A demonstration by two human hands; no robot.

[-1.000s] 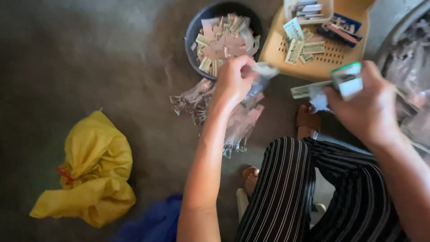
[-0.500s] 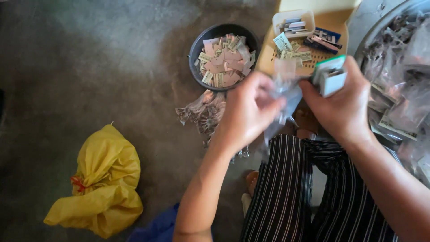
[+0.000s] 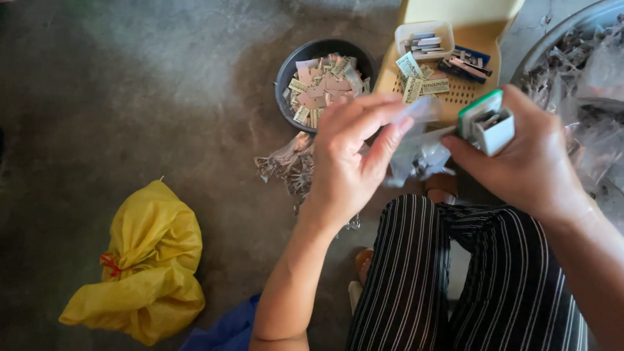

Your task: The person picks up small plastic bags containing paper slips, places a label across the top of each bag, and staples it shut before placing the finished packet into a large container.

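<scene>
The left hand (image 3: pixel 348 166) pinched a small clear plastic bag (image 3: pixel 419 146) at its top edge, above the striped trousers (image 3: pixel 455 279). The right hand (image 3: pixel 526 162) gripped a green-and-white stapler (image 3: pixel 487 123), apparently holding the bag too. The film looked light, limp and slippery; best held by the rim.

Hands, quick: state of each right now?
Left hand: fingers pinched on a small clear plastic bag.
Right hand: closed around a green and white stapler, also touching the bag.
</scene>
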